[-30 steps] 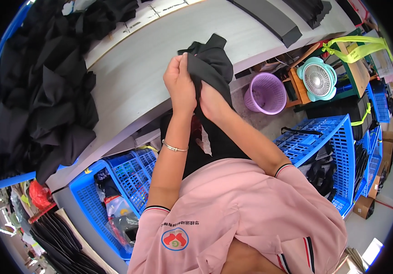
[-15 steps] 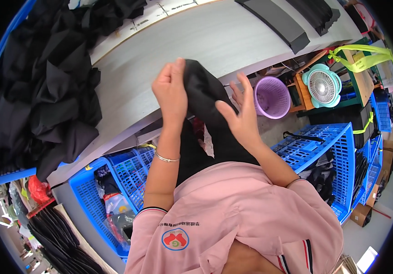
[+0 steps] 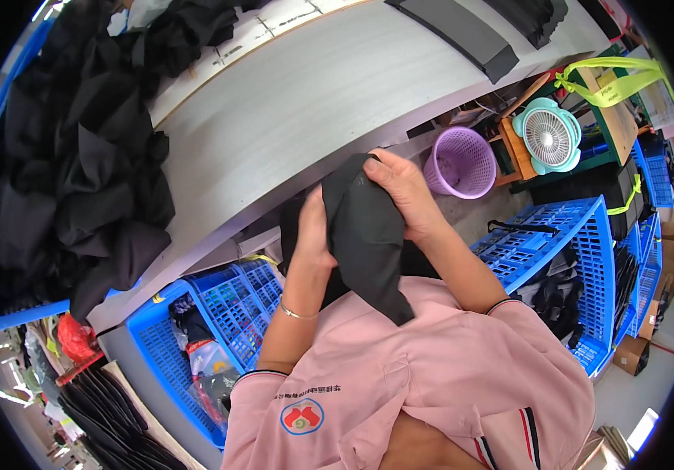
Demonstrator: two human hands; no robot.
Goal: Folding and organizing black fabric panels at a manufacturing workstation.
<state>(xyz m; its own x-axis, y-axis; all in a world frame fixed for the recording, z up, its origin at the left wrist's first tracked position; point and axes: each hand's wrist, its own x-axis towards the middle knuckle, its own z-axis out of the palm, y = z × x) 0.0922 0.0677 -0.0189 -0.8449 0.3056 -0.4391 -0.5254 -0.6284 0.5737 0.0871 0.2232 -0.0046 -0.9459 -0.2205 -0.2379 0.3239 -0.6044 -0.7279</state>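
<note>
left hand (image 3: pixel 315 235) fingers mostly hidden behind black cloth (image 3: pixel 364 235). cloth's far side covered by right hand (image 3: pixel 400 192). Heap of dark garments (image 3: pixel 78 157) at worktop (image 3: pixel 313 86) left end cut by the rim. Blue crate (image 3: pixel 196 352) contents too cluttered to identify.

a black fabric piece (image 3: pixel 364 235), folded and draped, hangs held up just before the table edge.

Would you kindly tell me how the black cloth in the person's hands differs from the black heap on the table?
The black cloth is a single piece, held up off the table by the left hand and right hand; the black heap is many crumpled pieces lying at the table's left end. The held piece looks smooth, the heap rumpled. Both are dark fabric.
</note>
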